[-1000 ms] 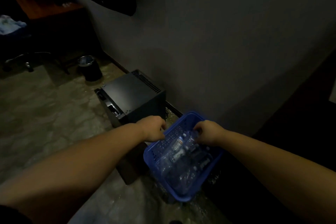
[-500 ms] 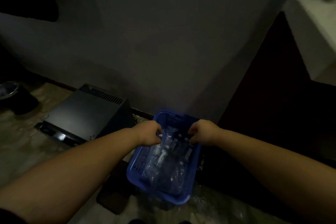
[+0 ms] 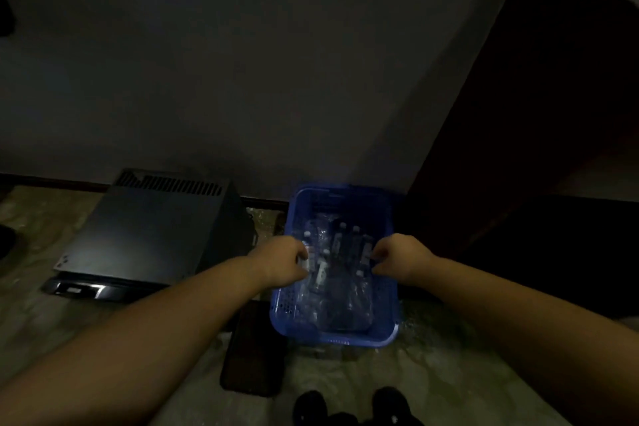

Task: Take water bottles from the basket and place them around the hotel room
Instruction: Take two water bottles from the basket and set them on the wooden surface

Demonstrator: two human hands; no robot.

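L hand (image 3: 281,261) + R hand (image 3: 397,258) each curled over a side rim of blue basket (image 3: 345,341), prob to keep it level w/ water bottles (image 3: 332,273) piled inside, down by the wall (image 3: 276,79) beside black fridge (image 3: 152,228).

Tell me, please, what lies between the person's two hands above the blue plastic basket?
In the head view, clear plastic water bottles with white caps lie between the left hand and the right hand, inside the blue plastic basket.
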